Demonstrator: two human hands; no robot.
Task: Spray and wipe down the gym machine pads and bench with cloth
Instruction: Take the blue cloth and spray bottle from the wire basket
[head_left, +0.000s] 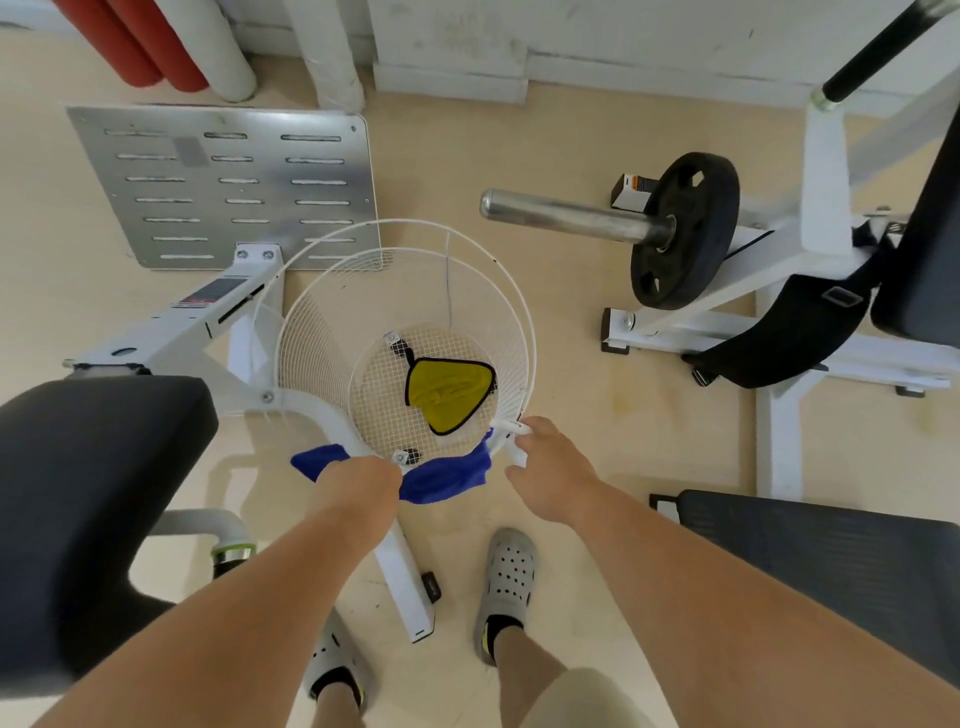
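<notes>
A white wire basket (405, 312) stands on the floor (571, 130). Behind it to the left lies a slotted metal plate (223, 187); to its right a weight plate (685, 228) sits on a steel bar (566, 213). Red rolls (135, 41) lean far behind.

Beige floor (597, 130), scuffed and stained. White wall (623, 31) with chipped baseboard at top. Red and white cylinders (171, 47) lean in left corner. Perforated metal plate (228, 182) stands just beside them. Light even, soft shadows.
</notes>
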